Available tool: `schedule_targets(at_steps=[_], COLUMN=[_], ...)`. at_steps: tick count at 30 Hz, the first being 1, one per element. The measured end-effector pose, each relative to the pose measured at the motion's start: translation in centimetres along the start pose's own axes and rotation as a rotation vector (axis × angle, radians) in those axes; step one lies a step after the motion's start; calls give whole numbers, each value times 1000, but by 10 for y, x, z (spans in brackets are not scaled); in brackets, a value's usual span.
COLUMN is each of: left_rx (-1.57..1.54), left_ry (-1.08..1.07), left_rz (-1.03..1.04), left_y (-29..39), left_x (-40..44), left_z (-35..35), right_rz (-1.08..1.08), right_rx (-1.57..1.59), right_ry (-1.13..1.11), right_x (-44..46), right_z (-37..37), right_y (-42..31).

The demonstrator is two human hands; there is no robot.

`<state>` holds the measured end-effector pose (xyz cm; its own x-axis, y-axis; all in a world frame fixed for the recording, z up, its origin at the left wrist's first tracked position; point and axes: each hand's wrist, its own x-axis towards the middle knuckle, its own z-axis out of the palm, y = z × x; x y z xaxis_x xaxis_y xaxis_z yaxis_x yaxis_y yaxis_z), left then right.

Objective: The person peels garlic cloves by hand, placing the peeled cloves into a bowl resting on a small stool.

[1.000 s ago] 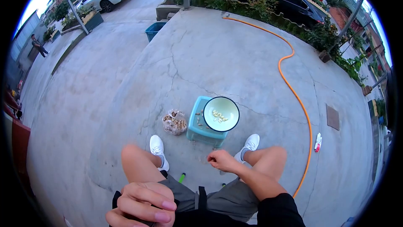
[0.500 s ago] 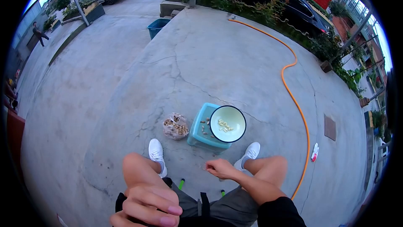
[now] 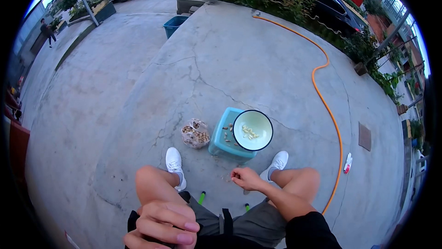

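Note:
My left hand (image 3: 162, 225) is close to the camera above my left thigh, its fingers curled inward; anything inside them is hidden. Between my knees, my right hand (image 3: 247, 179) has its fingers pinched together, and I cannot make out what they hold. Just beyond it stands a turquoise plastic stool (image 3: 220, 142) with several small brown pieces on top. A pale bowl (image 3: 260, 120) with a dark rim sits on the stool's right side, holding several whitish pieces like peeled cloves or kernels. Left of the stool, a clear plastic bag (image 3: 195, 134) of brown-and-white pieces rests on the concrete.
An orange hose (image 3: 316, 81) curves across the concrete at right. Near it lie a small white-and-red packet (image 3: 348, 163) and a square floor cover (image 3: 364, 136). A teal bin (image 3: 174, 25) stands farther off. Beyond are parked cars and a distant person (image 3: 48, 32).
The view has shifted slightly, so the stool, bowl and bag appear a little higher and to the right. Both hands keep nearly the same pose. The distant person has changed stance.

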<state>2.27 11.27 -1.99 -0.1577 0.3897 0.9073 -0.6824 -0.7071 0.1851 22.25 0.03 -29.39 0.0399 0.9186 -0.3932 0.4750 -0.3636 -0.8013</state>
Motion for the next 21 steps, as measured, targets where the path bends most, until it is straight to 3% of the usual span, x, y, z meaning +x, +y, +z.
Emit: schedule_targets(at_steps=[5,11,21], left_rx=[-18,-11,-24], left_ry=[34,-53,-25], left_rz=[80,-6,-7], left_y=[-2,2,1], left_x=[-2,2,0], left_z=[2,-3,-3], right_rz=[44,33,51], right_rx=[-41,-44,-64], right_ry=[-7,-6,25], right_x=[-3,-3,1], right_z=[2,-1,0], right_y=[0,4,4])
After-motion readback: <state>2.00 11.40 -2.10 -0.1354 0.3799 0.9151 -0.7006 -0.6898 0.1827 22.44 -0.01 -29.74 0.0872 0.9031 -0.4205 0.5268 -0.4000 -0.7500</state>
